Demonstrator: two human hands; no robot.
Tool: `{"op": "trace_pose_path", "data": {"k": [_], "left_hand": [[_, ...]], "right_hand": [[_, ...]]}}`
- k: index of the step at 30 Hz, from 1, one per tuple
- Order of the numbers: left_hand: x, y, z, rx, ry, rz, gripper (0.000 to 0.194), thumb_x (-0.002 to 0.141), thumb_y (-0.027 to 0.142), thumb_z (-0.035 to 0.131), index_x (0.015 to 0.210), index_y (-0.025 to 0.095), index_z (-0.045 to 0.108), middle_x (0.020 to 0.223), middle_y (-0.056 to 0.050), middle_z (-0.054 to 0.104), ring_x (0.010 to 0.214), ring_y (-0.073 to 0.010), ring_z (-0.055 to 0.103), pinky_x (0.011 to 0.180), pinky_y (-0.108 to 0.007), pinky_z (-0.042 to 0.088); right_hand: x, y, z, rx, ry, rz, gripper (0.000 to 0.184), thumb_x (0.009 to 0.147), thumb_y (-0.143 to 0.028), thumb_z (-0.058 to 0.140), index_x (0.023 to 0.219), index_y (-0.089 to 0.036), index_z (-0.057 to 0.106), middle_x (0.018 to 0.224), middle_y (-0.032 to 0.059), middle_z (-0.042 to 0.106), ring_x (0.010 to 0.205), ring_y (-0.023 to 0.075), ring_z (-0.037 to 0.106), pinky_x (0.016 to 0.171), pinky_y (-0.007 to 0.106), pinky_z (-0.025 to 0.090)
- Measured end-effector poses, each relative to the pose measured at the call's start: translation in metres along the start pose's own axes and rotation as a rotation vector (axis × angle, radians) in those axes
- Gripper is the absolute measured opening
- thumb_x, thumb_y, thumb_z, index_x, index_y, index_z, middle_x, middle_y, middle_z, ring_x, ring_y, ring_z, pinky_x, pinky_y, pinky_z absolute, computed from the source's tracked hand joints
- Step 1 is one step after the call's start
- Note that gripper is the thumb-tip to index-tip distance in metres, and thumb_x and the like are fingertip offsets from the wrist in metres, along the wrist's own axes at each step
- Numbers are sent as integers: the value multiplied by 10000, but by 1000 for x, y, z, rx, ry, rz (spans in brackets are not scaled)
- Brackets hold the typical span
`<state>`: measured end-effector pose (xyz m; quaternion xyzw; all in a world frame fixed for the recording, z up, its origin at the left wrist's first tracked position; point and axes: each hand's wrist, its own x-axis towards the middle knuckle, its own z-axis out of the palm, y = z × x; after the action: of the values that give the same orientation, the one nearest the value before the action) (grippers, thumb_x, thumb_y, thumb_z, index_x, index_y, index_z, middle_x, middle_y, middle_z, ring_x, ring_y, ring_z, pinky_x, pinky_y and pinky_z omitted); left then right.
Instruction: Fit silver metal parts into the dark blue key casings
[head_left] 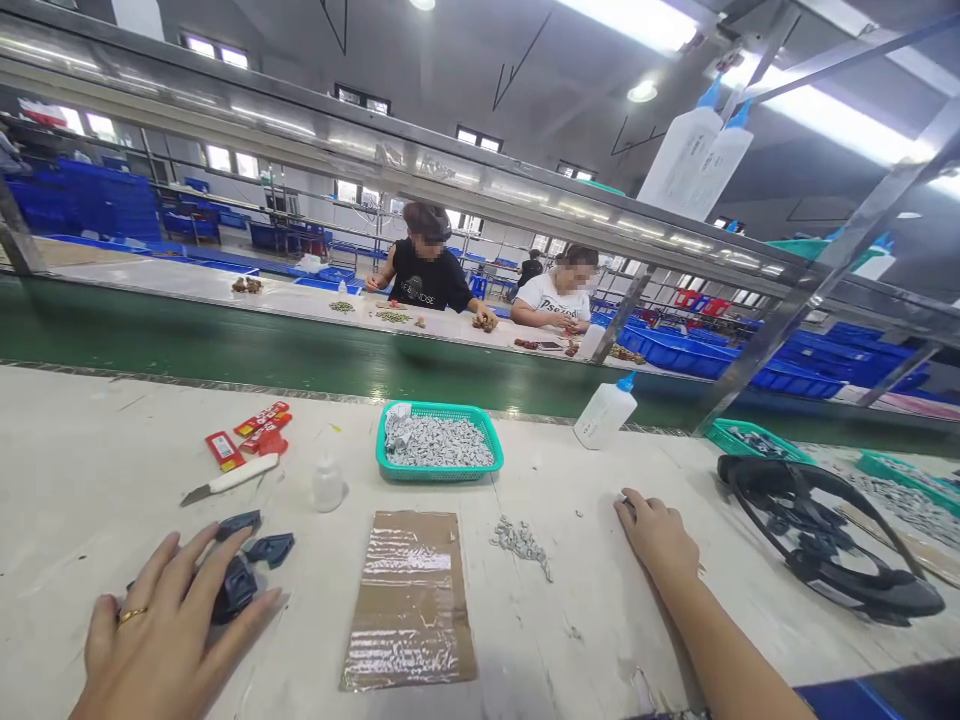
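Head view. Dark plastic parts [271,549] are partly covered by the left hand [161,625], fingers spread, clasping nothing; one is exposed just right of the index fingertip, long axis roughly crosswise. The right hand [660,535], fingers bent, is placed well apart; its hold cannot be told.

A single camera, worn on the person's head, looks forward and down across the desk [300,520] from the wearer's own side. Closest to the lens are the left hand [169,620], at eight o'clock, and the right hand [660,540], at four. The wide view runs over the green belt [322,350] to two co-workers, one [427,270] at eleven o'clock and one [559,295] at two, both well off, and up to the ceiling [450,60] at twelve. It sits tilted: the overhead shelf [360,125] slopes from ten o'clock to three.
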<state>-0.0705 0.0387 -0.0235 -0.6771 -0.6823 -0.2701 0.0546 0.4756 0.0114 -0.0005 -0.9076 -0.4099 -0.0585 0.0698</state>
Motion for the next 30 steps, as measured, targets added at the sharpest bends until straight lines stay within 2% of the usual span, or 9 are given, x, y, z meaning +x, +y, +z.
{"op": "trace_pose_path", "data": {"k": [5,8,9,12,15,18,21,25,30], "left_hand": [[1,-1,-6,51,-29,63,497,868,459,351,1295,215,426,1390,-127,420,1336,-357,246,1003,-629,233],[0,5,-16,-9,-70,2,492,873,406,367,1296,164,432,1402,-165,383,1348,-369,211,1024,-620,217],[1,7,-18,-4,-73,-14,481,881,387,356,1301,164,427,1405,-162,379,1350,-358,217,1036,-597,224],[1,8,-21,0,-66,-52,481,902,349,312,1336,152,372,1429,-165,349,1362,-336,206,1056,-553,240],[-1,6,-21,-25,-52,-58,557,867,394,387,1365,165,289,1444,-173,327,1374,-348,172,1050,-573,237],[-3,2,-17,-44,-27,-45,733,802,464,483,1397,196,148,1457,-179,304,1382,-352,145,1037,-607,228],[-2,-3,-13,-42,-7,-33,790,796,462,492,1401,179,72,1459,-194,291,1376,-346,175,1038,-589,252],[-1,-6,-14,-58,9,-16,710,837,440,428,1402,152,109,1450,-189,295,1366,-345,201,1051,-556,256],[2,-11,-16,-134,32,17,725,821,528,417,1410,182,172,1455,-187,251,1357,-402,168,1040,-613,212]], "right_hand": [[-15,-3,-9,17,66,-2,445,869,-462,295,1148,-273,585,1054,104,600,1015,334,511,733,455,453],[-30,-36,-28,118,128,-99,493,836,-520,298,1142,-263,586,1060,94,605,1008,321,521,681,417,463],[-40,-56,-36,183,161,-168,491,822,-554,311,1129,-289,587,1049,70,611,992,298,533,671,393,467],[-93,-139,-65,641,345,-695,387,810,-519,453,1064,-280,620,1028,55,627,972,257,548,826,389,441],[-164,-240,-82,791,52,-1105,275,870,-366,473,1092,-295,618,1035,55,615,951,219,538,808,358,440],[-214,-331,-74,789,-90,-1193,247,852,-333,540,1079,-302,629,918,43,622,902,217,530,784,353,431],[-235,-382,-60,808,-112,-1186,265,876,-316,510,1112,-255,615,943,69,624,900,233,522,779,378,425],[-239,-367,-61,872,-119,-1227,259,890,-303,504,1133,-270,589,1033,31,626,959,189,517,839,341,412],[-208,-257,-70,873,-5,-1045,202,897,-271,462,1003,-250,632,969,7,649,938,141,547,866,292,412]]}}
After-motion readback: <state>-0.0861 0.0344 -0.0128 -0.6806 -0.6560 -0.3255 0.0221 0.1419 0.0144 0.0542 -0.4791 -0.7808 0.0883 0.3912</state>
